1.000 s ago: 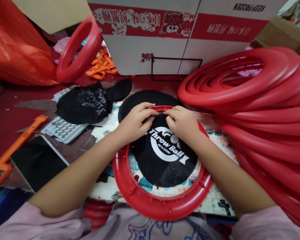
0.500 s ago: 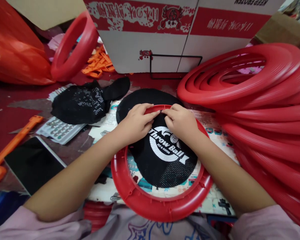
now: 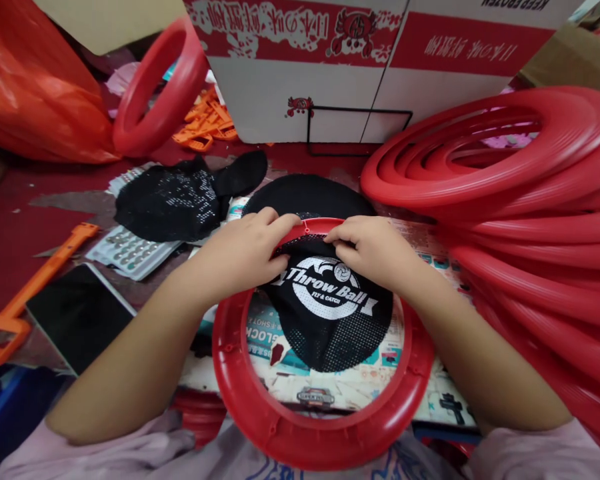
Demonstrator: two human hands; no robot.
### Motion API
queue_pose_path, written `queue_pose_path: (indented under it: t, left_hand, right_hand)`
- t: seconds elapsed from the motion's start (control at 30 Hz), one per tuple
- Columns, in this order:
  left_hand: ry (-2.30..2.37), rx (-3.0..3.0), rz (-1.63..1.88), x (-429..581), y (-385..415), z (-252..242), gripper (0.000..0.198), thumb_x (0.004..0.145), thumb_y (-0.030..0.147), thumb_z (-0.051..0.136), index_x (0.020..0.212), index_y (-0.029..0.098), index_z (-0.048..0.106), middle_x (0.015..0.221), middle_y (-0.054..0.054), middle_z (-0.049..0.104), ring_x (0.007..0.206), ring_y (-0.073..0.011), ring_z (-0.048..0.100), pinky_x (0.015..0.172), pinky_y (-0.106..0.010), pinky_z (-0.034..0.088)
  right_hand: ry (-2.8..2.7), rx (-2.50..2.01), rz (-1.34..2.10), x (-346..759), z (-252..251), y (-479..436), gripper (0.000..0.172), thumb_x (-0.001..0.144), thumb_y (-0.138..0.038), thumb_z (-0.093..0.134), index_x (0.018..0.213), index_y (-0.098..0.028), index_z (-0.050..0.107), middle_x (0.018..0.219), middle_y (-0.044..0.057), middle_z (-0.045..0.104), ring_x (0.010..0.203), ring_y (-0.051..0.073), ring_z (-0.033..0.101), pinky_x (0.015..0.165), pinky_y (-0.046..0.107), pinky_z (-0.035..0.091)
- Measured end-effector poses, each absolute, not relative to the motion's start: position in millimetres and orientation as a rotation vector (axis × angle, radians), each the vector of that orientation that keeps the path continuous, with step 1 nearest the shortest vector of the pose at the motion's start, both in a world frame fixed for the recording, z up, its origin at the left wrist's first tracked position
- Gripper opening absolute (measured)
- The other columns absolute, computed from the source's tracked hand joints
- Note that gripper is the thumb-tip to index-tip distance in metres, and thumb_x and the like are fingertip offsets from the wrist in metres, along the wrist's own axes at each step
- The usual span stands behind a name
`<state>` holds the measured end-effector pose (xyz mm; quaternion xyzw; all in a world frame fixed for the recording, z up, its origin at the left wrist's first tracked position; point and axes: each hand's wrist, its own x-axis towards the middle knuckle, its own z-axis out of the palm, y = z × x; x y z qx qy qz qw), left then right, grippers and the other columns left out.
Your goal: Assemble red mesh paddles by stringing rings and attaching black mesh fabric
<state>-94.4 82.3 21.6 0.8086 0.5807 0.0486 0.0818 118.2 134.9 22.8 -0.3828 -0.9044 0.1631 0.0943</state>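
A red plastic ring (image 3: 325,443) lies with its hollow ribbed side up, its near edge against my shirt. Across its far half hangs a round black mesh cloth (image 3: 337,343) printed "Throw Ball" in white. At the upper left of the ring, my left hand (image 3: 247,253) is closed on the cloth's edge, thumb below and fingers over the rim. My right hand (image 3: 373,250) pinches the cloth's edge at the upper right. Between the hands, the far rim and a small peg on it show. Another black mesh cloth (image 3: 307,193) lies just behind the ring.
Red rings (image 3: 545,220) are piled high at the right. A white carton (image 3: 260,100) and a black wire frame (image 3: 360,110) stand behind. On the left lie a crumpled black cloth (image 3: 165,200), a tray of small metal discs (image 3: 133,253), a dark tablet (image 3: 83,320) and an orange plastic part (image 3: 45,270).
My hands have moved apart along the far rim, the left one leftward. The cloth's edge is now spread between them, and the ring sits slightly nearer to me.
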Motion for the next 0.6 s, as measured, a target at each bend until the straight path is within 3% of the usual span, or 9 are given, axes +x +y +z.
queue_pose_path:
  t: [0.07, 0.17, 0.33, 0.6]
  left_hand:
    - [1.638, 2.411, 0.301, -94, 86, 17, 0.057, 0.082, 0.038, 0.059, 0.133, 0.014, 0.051, 0.121, -0.016, 0.058, 0.116, -0.0359, 0.054, 0.098, -0.053, 0.046]
    - [1.391, 2.314, 0.517, -92, 96, 7, 0.04, 0.092, 0.034, 0.045, 0.124, 0.015, 0.06, 0.138, -0.015, 0.055, 0.133, -0.0283, 0.046, 0.111, -0.048, 0.038]
    - [1.412, 2.054, 0.687, -89, 101, 5, 0.026, 0.087, 0.028, 0.05, 0.085, 0.016, 0.073, 0.115, -0.01, 0.068, 0.108, -0.0232, 0.064, 0.099, -0.04, 0.047]
    - [1.465, 1.917, 0.691, -86, 97, 10, 0.016, 0.076, 0.03, 0.063, 0.075, 0.018, 0.074, 0.101, -0.006, 0.07, 0.092, -0.0218, 0.066, 0.09, -0.039, 0.049]
  right_hand:
    - [-2.712, -1.092, 0.501, 118, 24, 132, 0.029, 0.083, -0.01, 0.052, 0.098, -0.017, 0.076, 0.099, 0.008, 0.073, 0.092, 0.021, 0.066, 0.082, 0.03, 0.047]
    - [-2.736, -1.035, 0.496, 119, 22, 130, 0.029, 0.084, -0.01, 0.05, 0.096, -0.016, 0.076, 0.101, 0.009, 0.072, 0.094, 0.021, 0.065, 0.082, 0.031, 0.047]
    - [-2.704, -0.969, 0.442, 119, 15, 121, 0.031, 0.086, -0.013, 0.047, 0.101, -0.015, 0.075, 0.095, 0.01, 0.069, 0.087, 0.02, 0.063, 0.077, 0.03, 0.046]
    - [-2.551, -0.994, 0.294, 118, -2, 109, 0.034, 0.088, -0.017, 0.044, 0.1, -0.016, 0.075, 0.089, 0.008, 0.066, 0.078, 0.018, 0.059, 0.067, 0.028, 0.042]
